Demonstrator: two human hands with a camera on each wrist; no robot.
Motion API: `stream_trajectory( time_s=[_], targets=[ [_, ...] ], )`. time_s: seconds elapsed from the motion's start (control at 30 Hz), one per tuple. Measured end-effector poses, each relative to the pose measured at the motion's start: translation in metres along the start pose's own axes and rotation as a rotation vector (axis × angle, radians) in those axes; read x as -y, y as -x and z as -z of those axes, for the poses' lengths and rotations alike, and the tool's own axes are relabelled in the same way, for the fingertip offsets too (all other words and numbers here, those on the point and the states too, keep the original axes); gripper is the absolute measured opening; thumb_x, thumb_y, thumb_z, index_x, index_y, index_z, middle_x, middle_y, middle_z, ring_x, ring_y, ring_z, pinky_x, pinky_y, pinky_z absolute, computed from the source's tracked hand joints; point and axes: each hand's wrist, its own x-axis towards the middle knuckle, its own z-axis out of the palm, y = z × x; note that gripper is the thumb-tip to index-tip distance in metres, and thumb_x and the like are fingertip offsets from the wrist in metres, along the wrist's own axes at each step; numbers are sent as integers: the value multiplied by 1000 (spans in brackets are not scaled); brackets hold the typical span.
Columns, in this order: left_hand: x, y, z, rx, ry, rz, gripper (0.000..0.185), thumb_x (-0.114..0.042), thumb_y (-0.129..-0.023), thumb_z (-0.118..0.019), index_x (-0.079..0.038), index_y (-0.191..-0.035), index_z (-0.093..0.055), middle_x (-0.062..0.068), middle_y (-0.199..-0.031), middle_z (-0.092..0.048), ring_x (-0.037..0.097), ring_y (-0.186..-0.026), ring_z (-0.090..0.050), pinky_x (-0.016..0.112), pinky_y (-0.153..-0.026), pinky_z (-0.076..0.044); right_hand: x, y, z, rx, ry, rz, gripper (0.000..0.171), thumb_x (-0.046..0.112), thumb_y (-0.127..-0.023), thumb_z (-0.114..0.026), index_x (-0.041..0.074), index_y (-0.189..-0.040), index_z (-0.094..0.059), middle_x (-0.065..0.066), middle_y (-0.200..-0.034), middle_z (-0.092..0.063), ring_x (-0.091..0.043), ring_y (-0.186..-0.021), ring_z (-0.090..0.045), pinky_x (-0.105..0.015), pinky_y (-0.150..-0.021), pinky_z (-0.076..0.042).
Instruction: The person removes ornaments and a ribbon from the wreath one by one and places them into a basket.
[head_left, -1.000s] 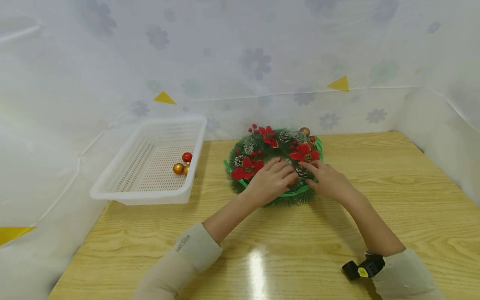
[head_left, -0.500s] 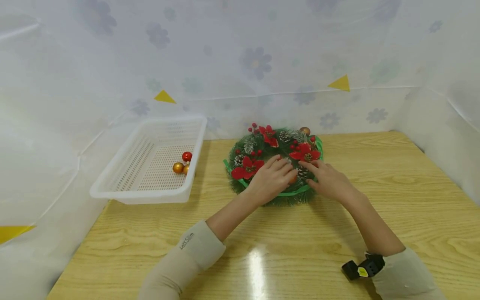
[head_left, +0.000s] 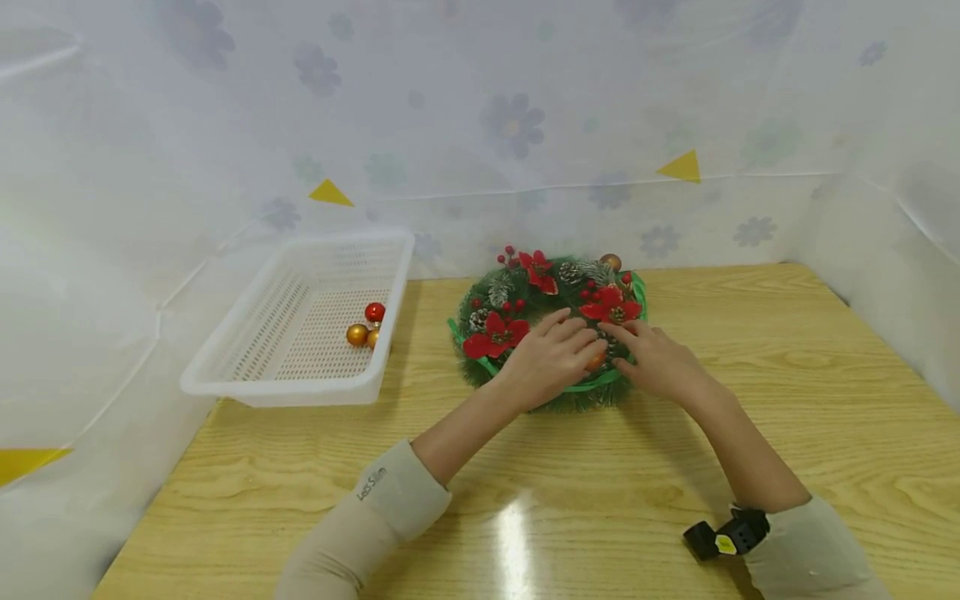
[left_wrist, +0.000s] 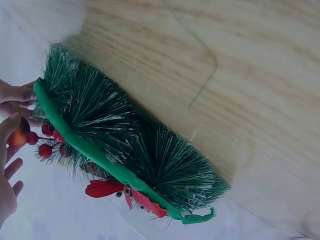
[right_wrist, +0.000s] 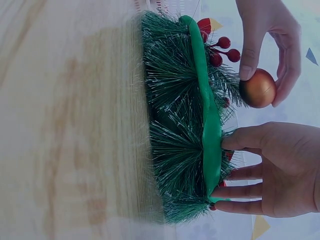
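A green Christmas wreath (head_left: 577,402) lies on the table, dressed with red poinsettias (head_left: 497,335), frosted pinecones, red berries and a green ribbon (right_wrist: 212,145). Over its near right part, my left hand (head_left: 551,360) pinches a copper-orange bauble (right_wrist: 257,89) between thumb and fingers, seen most plainly in the right wrist view. My right hand (head_left: 660,360) rests against the wreath's right side, its fairly straight fingers (right_wrist: 245,191) spread at the ribbon and foliage. Another copper bauble (head_left: 611,262) sits at the wreath's back right. The left hand hides part of the wreath's centre.
Left of the wreath stands a white perforated plastic basket (head_left: 285,388). Inside it are a red bauble (head_left: 374,312) and gold baubles (head_left: 357,335). A flower-printed white sheet (head_left: 450,117) rises behind the wooden table (head_left: 585,517). My right wrist wears a black camera (head_left: 726,535).
My left hand has shifted slightly to the right over the wreath, carrying the copper bauble closer to the right hand. The right hand has stayed in place.
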Motion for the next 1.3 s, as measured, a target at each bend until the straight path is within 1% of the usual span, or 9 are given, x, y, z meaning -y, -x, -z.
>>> stream_trajectory(
  time_s=[0.2, 0.43, 0.53, 0.73, 0.8, 0.93, 1.1, 1.3],
  targets=[
    [4, -3, 7, -39, -8, 9, 41, -34, -81, -70, -16, -117, -63, -2, -113, -61, 17, -111, -49, 36, -107, -24, 0, 1, 0, -5, 11, 3, 54, 15, -91, -57, 3, -140, -36, -28, -128, -38, -47, -109, -41, -44, -57, -47],
    [12, -3, 11, -51, 9, 17, 37, -32, -82, -69, -15, -115, -64, -1, -110, -62, 18, -110, -50, 36, -106, -25, 0, 1, 0, -10, 22, 13, 55, 15, -91, -58, 2, -140, -37, -27, -127, -40, -46, -108, -42, -45, -59, -48],
    [16, -1, 13, -62, 6, 23, 37, -32, -81, -70, -14, -113, -64, 0, -110, -61, 19, -109, -50, 36, -106, -25, 1, 1, 0, -6, 17, 6, 54, 15, -91, -58, 4, -140, -37, -27, -127, -39, -46, -109, -41, -43, -56, -47],
    [25, 3, 19, -61, -20, 32, 42, -36, -79, -72, -13, -113, -63, 1, -110, -61, 21, -110, -49, 36, -105, -26, 2, 0, 1, 7, 6, -10, 55, 15, -91, -57, 6, -140, -36, -27, -129, -37, -45, -109, -41, -37, -51, -44],
    [26, 4, 21, -65, -26, 37, 43, -36, -79, -72, -13, -113, -64, 1, -110, -61, 21, -110, -50, 36, -104, -28, 2, 0, 2, 11, 5, -14, 55, 15, -91, -57, 6, -141, -36, -27, -130, -36, -45, -110, -40, -37, -50, -44],
    [29, 5, 23, -79, -19, 51, 43, -35, -78, -73, -13, -113, -64, 1, -109, -62, 21, -110, -50, 35, -105, -26, 2, 0, 3, 11, 0, -14, 54, 15, -91, -57, 7, -141, -36, -26, -130, -36, -45, -109, -41, -36, -50, -43],
    [34, 5, 24, -97, -36, 65, 43, -36, -77, -74, -13, -112, -65, 0, -109, -62, 20, -110, -50, 34, -106, -24, 3, 0, 3, 13, 2, -13, 54, 16, -91, -56, 7, -141, -36, -26, -130, -36, -45, -110, -40, -37, -51, -44],
    [38, 6, 26, -107, -48, 79, 42, -37, -77, -73, -13, -111, -66, 0, -107, -63, 19, -108, -51, 35, -105, -26, 3, 0, 2, 10, 0, -13, 55, 16, -91, -56, 8, -141, -35, -26, -131, -36, -45, -110, -40, -38, -52, -45]
  ],
)
